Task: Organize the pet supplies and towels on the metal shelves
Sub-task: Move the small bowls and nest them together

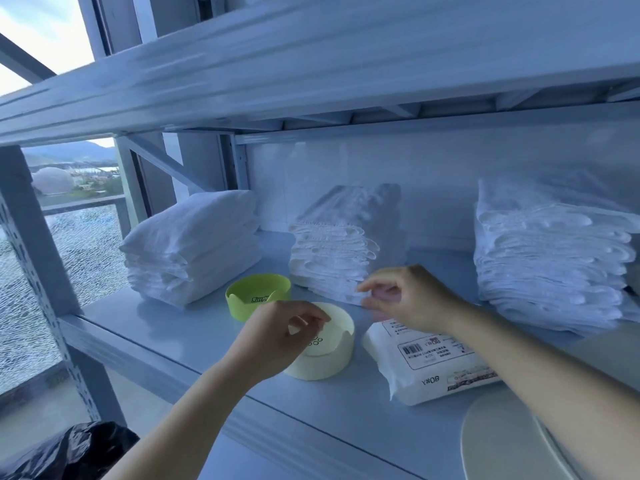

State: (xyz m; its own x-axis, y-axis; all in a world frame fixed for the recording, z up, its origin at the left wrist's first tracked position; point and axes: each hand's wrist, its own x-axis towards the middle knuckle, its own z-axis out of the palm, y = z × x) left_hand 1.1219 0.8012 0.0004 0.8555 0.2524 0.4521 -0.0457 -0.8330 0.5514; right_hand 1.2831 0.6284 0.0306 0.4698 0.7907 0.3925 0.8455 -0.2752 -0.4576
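Note:
On the metal shelf (180, 336) stand three stacks of folded white towels: one at the left (194, 244), one in the middle (332, 251) and one at the right (554, 258). A green pet bowl (242, 292) sits in front of the left stack. Beside it is a cream pet bowl (329, 355). My left hand (277, 336) hovers over the cream bowl's left side with loosely curled fingers that grip nothing. My right hand (408, 299) hangs above a white pack of wipes (426, 368), close to the middle stack, with relaxed fingers that hold nothing.
The upper shelf (311, 64) hangs low overhead. A perforated upright post (31, 237) stands at the left, with a window behind it. A white round object (502, 441) lies at the front right of the shelf. A black plastic bag (79, 452) sits below at the left.

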